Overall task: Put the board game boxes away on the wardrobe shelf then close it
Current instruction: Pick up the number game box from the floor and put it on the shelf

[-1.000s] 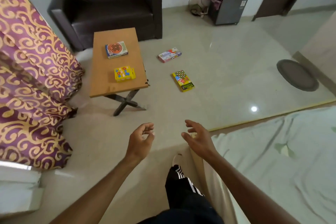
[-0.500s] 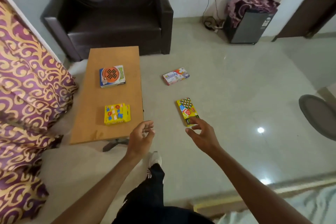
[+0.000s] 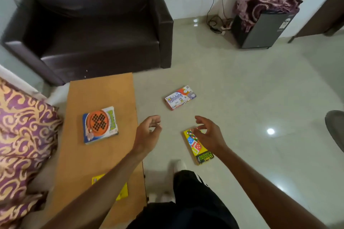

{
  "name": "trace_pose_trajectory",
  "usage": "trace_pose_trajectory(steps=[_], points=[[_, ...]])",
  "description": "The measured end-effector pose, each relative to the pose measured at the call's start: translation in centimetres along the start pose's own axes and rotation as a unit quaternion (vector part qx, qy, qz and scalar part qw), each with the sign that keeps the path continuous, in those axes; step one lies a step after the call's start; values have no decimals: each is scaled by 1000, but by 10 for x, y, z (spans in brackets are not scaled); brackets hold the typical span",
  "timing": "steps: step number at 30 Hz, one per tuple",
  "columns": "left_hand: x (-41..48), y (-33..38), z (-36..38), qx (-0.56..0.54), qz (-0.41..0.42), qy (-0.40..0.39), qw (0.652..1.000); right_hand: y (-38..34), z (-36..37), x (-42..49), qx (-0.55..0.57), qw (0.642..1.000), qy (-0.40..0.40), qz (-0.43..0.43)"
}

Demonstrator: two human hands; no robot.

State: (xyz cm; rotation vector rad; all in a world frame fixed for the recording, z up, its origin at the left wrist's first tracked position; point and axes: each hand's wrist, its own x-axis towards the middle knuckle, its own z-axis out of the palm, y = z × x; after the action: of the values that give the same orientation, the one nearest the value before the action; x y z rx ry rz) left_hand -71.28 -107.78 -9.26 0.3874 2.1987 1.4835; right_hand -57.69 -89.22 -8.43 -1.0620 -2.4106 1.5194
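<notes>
Four flat cardboard game boxes are out, and the wardrobe is nowhere in this view. A yellow Ludo box (image 3: 198, 147) and a white-and-red box (image 3: 180, 97) whose lid seems to read Tambola lie on the tiled floor (image 3: 251, 89), a little apart. An orange-and-blue peg-game box (image 3: 100, 125) lies flat on the low wooden table (image 3: 100, 91). A second yellow box (image 3: 122, 191) near the table's front end is mostly hidden under the left forearm. The left grip (image 3: 148, 134), a bare hand, hangs beyond the table's right edge with its fingers loosely curled and nothing in it. The right grip (image 3: 210, 135) is spread, fingers apart, above the far end of the Ludo box and holds nothing; whether it touches the lid I cannot tell. These boxes are probably light, thin and fairly stiff, with glossy printed lids that may slide against each other when stacked. Loose pieces inside could shift, and a lift-off lid could come free. The safer hold is likely across the short width, thumb on top and fingers under the base, keeping each box level. On the smooth floor, an edge may need tipping up first to get fingers beneath.
</notes>
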Motion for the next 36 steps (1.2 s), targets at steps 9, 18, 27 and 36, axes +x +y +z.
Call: trace_pose_trajectory(steps=[9, 18, 27, 36], points=[[328, -17, 58, 106, -42, -87, 990, 35, 25, 306, 61, 993, 7, 99], [595, -98, 162, 249, -192, -246, 917, 132, 82, 547, 112, 961, -19, 253], [781, -351, 303, 360, -206, -352, 839, 353, 236, 716, 127, 916, -5, 381], [863, -474, 387, 290, -209, -396, 846, 485, 334, 781, 233, 868, 166, 406]])
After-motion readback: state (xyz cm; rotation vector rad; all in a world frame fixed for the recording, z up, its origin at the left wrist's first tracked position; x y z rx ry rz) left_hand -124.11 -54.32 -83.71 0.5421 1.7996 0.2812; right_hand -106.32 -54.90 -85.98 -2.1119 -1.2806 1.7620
